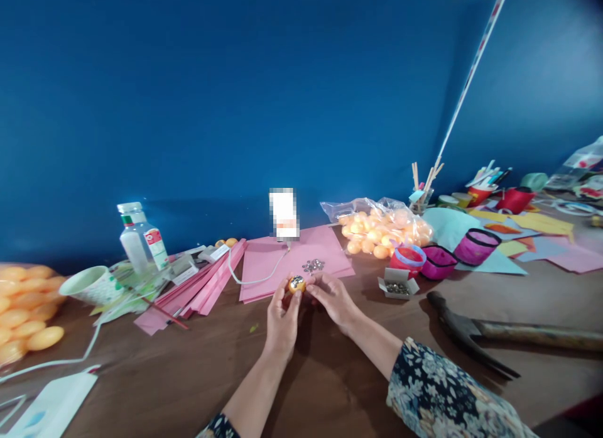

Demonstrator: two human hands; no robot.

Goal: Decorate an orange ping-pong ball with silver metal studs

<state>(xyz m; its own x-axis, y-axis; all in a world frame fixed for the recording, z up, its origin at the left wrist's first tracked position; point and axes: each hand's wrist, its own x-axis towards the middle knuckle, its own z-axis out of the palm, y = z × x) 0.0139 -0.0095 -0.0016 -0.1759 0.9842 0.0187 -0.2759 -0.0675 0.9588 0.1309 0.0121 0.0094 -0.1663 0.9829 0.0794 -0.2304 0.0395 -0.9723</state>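
Observation:
My left hand (pixel 282 322) grips a small orange ball (pixel 296 288) between thumb and fingers, at the front edge of the pink paper. Shiny silver pieces cover the top of the ball. My right hand (pixel 335 300) is closed, thumb and fingertips pinched together at the ball's right side; anything between them is too small to make out. Just beyond the hands, several small silver pieces (pixel 313 265), like thumbtacks, lie loose on the pink paper sheets (pixel 264 262). More metal pieces fill a little white box (pixel 398 286) to the right.
A hammer (pixel 532 331) lies at right. Behind the box are fabric cups (pixel 438 262) and a clear bag of orange balls (pixel 377 227). At left stand bottles (pixel 139 240), a paper cup (pixel 92 286) and another pile of balls (pixel 28 306). A white cable (pixel 257 281) crosses the paper.

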